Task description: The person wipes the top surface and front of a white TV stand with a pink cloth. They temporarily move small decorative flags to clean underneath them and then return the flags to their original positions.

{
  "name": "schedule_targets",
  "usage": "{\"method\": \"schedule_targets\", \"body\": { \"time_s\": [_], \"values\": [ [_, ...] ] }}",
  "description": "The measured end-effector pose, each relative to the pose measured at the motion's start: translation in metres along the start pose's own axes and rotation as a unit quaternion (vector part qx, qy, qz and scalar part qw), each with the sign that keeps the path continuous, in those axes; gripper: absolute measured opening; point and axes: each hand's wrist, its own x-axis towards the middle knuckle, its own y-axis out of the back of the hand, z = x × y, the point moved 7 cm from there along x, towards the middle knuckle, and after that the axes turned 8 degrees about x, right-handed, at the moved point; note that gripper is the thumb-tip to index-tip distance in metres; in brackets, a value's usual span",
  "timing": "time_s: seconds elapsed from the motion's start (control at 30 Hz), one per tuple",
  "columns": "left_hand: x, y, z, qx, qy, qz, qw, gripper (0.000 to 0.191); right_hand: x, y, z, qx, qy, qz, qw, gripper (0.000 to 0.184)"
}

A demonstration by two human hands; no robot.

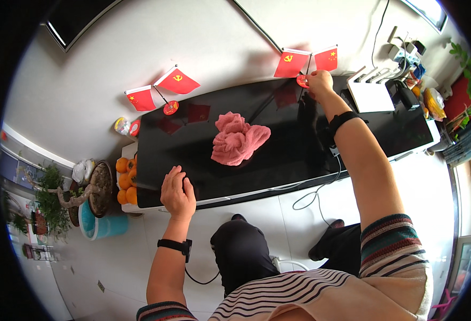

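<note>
My right hand [320,85] reaches to the back of the glossy black cabinet top [187,168]. Its fingers pinch the round red base [302,81] of a desk flag stand, which carries two small red flags [290,64]; the fingertips are partly hidden. Near the front left edge of the cabinet is my left hand [178,193], holding nothing, with the thumb a little apart from extended fingers. A crumpled pink cloth [237,140] lies on the cabinet between my hands. At the back left stands another flag stand [171,107], also with two red flags.
A white router [370,94] with raised antennas sits right of my right hand, near plugs and cables [406,56]. Persimmons [126,180] fill the cabinet's left end, beside a clear jar [122,126]. A potted plant [101,188] and blue bucket [103,224] stand left. A cable [317,192] hangs in front.
</note>
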Motion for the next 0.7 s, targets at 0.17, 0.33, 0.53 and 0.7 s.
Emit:
{"method": "schedule_targets", "body": {
  "time_s": [0.17,0.33,0.53,0.7],
  "values": [
    [0.0,0.0,-0.002,-0.02,0.008,0.002,1.0,0.013,0.025,-0.011,0.01,0.042,-0.03,-0.001,0.999,0.017],
    [0.001,0.001,-0.001,-0.017,0.006,-0.001,1.0,0.013,0.02,-0.007,-0.009,-0.044,0.047,0.032,0.997,0.017],
    [0.002,0.002,0.0,-0.019,0.01,0.003,1.0,0.013,-0.008,-0.036,-0.061,-0.107,0.187,0.004,0.977,0.02],
    [0.001,0.002,-0.002,-0.028,0.023,0.002,0.999,0.012,-0.035,-0.084,-0.092,-0.007,0.197,-0.066,0.978,0.021]
  ]
}}
